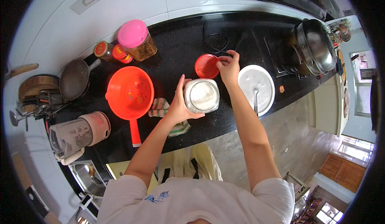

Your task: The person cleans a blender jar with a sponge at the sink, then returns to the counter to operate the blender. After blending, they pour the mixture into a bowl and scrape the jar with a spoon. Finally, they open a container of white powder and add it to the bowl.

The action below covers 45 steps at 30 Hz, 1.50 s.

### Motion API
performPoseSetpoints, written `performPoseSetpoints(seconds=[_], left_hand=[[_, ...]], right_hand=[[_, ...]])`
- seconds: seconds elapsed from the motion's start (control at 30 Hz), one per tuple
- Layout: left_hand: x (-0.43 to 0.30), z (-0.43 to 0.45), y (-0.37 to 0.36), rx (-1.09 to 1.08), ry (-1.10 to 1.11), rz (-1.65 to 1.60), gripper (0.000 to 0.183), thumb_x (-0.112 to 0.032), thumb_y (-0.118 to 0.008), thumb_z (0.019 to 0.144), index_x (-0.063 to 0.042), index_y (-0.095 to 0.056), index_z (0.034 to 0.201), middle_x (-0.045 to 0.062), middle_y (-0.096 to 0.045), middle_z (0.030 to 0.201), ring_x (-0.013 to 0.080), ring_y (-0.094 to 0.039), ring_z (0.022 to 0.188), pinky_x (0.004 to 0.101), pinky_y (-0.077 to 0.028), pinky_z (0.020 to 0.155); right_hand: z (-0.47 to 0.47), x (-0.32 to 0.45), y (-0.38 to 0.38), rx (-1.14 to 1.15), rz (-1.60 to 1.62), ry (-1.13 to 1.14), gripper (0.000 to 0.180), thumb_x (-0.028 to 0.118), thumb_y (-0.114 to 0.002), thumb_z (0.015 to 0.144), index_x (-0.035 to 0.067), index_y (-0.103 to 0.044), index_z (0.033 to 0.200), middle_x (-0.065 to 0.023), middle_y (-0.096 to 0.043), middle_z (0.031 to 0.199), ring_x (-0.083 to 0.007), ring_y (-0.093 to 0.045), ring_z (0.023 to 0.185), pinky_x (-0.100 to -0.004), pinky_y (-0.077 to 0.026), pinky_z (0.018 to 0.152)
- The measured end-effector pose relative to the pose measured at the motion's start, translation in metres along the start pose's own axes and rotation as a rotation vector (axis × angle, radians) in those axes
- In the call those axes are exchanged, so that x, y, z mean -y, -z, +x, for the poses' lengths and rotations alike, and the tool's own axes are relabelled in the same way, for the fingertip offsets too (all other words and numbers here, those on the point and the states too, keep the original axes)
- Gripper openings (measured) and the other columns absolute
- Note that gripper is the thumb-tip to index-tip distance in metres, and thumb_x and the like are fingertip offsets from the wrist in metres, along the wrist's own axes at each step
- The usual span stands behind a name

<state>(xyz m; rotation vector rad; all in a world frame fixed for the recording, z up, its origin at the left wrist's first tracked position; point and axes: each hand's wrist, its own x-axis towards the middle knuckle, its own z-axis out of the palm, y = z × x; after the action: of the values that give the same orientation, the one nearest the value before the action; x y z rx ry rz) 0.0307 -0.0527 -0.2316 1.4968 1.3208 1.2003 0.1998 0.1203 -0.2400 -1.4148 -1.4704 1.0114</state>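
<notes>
My left hand [177, 106] grips the side of a square clear jar [202, 95] with a round mouth and white contents. Just behind the jar, my right hand [229, 67] pinches the rim of a round red lid [206, 66], its hollow side facing up. A white bowl [271, 87] of whitish liquid stands right of my right forearm, a metal spoon [255, 99] resting in it. Left of the jar lies a large red plastic ladle [120, 109] with a long handle. A striped cloth [159, 106] lies partly hidden under my left hand and wrist.
At the back left stand a pink-lidded container [132, 34] and two small jars. A frying pan [73, 79], a blender [79, 135] and a sink [90, 176] are at the left. A black cable [215, 43] lies behind the lid. Metal pans [315, 48] stand on the stove at the right.
</notes>
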Motion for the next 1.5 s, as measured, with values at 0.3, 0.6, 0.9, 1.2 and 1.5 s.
performPoseSetpoints(seconds=[0.3, 0.6, 0.9, 1.2, 1.5], left_hand=[[0.007, 0.036, -0.001, -0.056, -0.021, 0.012, 0.142, -0.018, -0.095, 0.047, -0.004, 0.001, 0.151, 0.019, -0.037, 0.14, 0.0353, -0.04, 0.13, 0.0453, -0.032, 0.111], [0.013, 0.047, -0.003, -0.06, -0.098, 0.043, 0.145, -0.026, -0.096, 0.045, -0.004, 0.001, 0.15, 0.017, -0.039, 0.138, 0.0325, -0.04, 0.131, 0.0447, -0.031, 0.112], [0.017, 0.045, -0.002, -0.049, -0.017, 0.052, 0.144, -0.03, -0.096, 0.047, -0.006, 0.0, 0.151, 0.017, -0.036, 0.142, 0.0322, -0.04, 0.132, 0.0458, -0.031, 0.112], [0.015, 0.045, -0.002, -0.056, -0.119, 0.119, 0.139, -0.036, -0.094, 0.049, 0.0, -0.005, 0.149, 0.021, -0.034, 0.142, 0.0366, -0.039, 0.133, 0.0457, -0.035, 0.11], [0.022, 0.037, -0.045, -0.331, 0.018, 0.431, 0.099, -0.037, -0.074, 0.079, 0.009, -0.014, 0.144, 0.029, -0.031, 0.142, 0.0395, -0.028, 0.137, 0.0484, -0.021, 0.115]], right_hand=[[-0.069, 0.091, 0.036, 0.061, -0.293, 0.669, 0.053, -0.005, -0.072, 0.071, 0.006, -0.054, 0.12, -0.0144, -0.063, 0.114, -0.0333, -0.063, 0.101, -0.0383, -0.052, 0.084], [-0.096, 0.067, 0.039, 0.22, -0.335, 1.062, 0.064, -0.004, -0.073, 0.068, 0.003, -0.052, 0.128, -0.013, -0.063, 0.11, -0.0327, -0.058, 0.104, -0.0437, -0.05, 0.091], [-0.104, 0.081, 0.043, 0.312, -0.415, 0.917, 0.069, 0.005, -0.076, 0.065, 0.005, -0.05, 0.129, -0.0161, -0.059, 0.122, -0.0359, -0.057, 0.107, -0.0492, -0.044, 0.097], [-0.052, 0.104, 0.018, 0.546, -0.619, 1.081, 0.066, 0.032, -0.064, 0.077, 0.01, -0.048, 0.137, -0.0093, -0.06, 0.119, -0.0321, -0.053, 0.114, -0.0526, -0.036, 0.1], [-0.094, 0.099, -0.044, -0.218, -0.89, 0.561, 0.073, 0.036, -0.066, 0.082, 0.002, -0.041, 0.141, -0.0122, -0.06, 0.113, -0.0261, -0.053, 0.115, -0.0467, -0.034, 0.096]])
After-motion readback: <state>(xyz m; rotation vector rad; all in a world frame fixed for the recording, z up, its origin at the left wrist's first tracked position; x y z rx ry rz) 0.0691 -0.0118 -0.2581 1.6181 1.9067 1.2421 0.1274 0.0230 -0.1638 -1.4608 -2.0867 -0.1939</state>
